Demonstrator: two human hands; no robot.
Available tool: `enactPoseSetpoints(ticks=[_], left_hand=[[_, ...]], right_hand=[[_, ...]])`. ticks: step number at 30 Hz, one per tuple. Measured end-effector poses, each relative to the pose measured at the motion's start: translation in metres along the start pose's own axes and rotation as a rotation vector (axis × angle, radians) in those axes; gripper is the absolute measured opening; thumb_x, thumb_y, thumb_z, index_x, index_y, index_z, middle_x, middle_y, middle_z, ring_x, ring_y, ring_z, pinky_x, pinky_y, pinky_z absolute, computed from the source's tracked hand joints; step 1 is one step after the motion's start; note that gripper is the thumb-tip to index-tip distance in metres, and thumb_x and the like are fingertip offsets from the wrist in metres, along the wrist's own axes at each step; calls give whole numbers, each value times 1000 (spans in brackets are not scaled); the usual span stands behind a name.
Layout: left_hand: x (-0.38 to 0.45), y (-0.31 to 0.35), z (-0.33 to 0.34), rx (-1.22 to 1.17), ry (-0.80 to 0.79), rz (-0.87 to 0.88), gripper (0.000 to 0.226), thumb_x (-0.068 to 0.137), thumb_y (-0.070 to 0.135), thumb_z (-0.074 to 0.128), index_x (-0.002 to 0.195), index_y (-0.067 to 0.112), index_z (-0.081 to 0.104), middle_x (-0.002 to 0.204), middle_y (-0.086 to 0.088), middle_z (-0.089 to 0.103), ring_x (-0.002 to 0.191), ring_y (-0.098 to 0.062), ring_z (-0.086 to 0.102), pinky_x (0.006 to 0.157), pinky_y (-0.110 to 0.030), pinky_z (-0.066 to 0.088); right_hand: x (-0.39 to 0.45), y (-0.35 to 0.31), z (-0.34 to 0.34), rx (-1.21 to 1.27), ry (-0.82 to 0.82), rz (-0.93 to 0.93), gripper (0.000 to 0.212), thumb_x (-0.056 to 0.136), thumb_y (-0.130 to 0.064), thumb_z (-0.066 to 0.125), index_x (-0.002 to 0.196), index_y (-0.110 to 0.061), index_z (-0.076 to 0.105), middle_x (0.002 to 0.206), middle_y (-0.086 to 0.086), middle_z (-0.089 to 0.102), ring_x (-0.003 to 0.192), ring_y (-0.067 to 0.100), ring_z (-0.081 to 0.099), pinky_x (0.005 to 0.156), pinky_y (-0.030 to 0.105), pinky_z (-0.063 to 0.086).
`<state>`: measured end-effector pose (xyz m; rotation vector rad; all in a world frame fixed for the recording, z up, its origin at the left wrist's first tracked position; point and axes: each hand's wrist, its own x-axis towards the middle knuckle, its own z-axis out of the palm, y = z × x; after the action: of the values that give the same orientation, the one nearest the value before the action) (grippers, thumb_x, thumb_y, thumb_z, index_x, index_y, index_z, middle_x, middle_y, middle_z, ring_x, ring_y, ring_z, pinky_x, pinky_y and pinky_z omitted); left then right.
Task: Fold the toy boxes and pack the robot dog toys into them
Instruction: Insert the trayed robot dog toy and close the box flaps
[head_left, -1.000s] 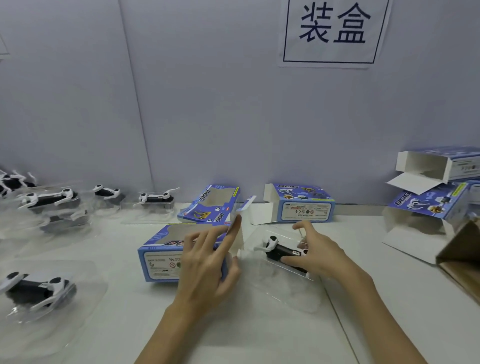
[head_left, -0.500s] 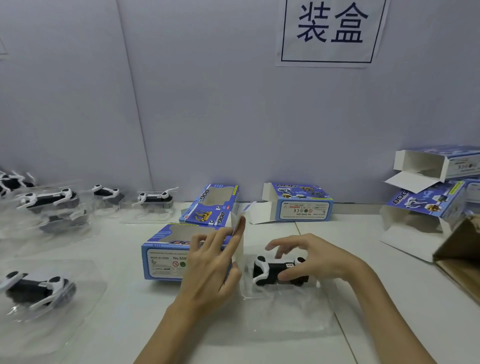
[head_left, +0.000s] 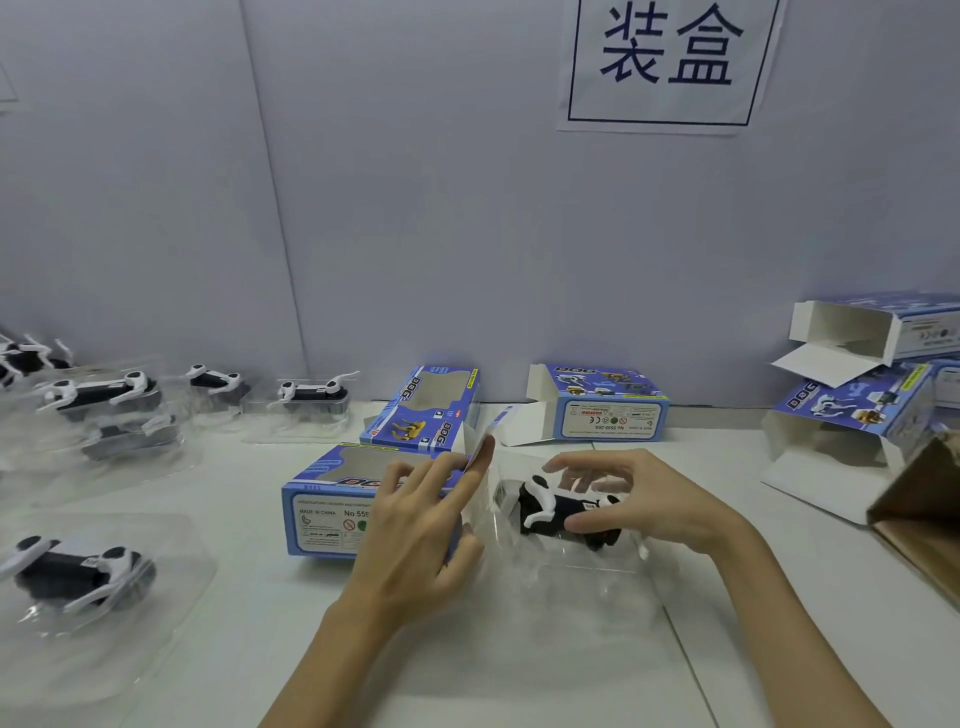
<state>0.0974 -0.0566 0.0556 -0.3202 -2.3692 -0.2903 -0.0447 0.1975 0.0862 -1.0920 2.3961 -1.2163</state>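
Centrally, right hand (head_left: 644, 501) fingers pinched the black-and-white robot dog toy (head_left: 563, 512), seated in its clear plastic tray (head_left: 566, 566) at the box mouth. Left hand (head_left: 415, 535), fingers extended, rested on the blue toy box (head_left: 322, 512), index holding its end flap (head_left: 480, 436).

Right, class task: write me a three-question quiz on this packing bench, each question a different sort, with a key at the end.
1. True or false: the right hand holds a black and white robot dog toy in its clear plastic tray.
2. Multiple choice: the left hand rests on A) the wall sign, B) the blue toy box with the window on top, C) a brown carton.
3. Fill in: the toy lies just to the ____ of that box's open end.

Key: 1 true; 2 B; 3 right
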Motion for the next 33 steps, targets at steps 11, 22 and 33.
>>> enactPoseSetpoints(ticks=[11,22,33], left_hand=[[-1,1,-3,-65,42,-7,80,82,25,44,161,15,35,114,7,54,95,-8,45,85,-32,33],[-3,0,-1,-49,8,67,80,83,24,43,161,13,33,112,5,53,95,-19,54,82,-38,38],[-6,1,8,177,-191,224,100,82,56,61,165,16,23,147,-6,48,123,-26,54,100,-44,41]], right_hand=[[10,4,15,-70,-33,35,54,80,-37,89,127,-51,67,114,-23,71,112,-2,61,102,24,43],[16,9,24,-163,58,104,65,80,-46,86,138,-51,58,114,-27,67,111,-6,57,81,11,44],[21,7,37,-114,231,170,68,71,-39,93,132,-40,63,119,-17,65,113,4,58,78,18,48]])
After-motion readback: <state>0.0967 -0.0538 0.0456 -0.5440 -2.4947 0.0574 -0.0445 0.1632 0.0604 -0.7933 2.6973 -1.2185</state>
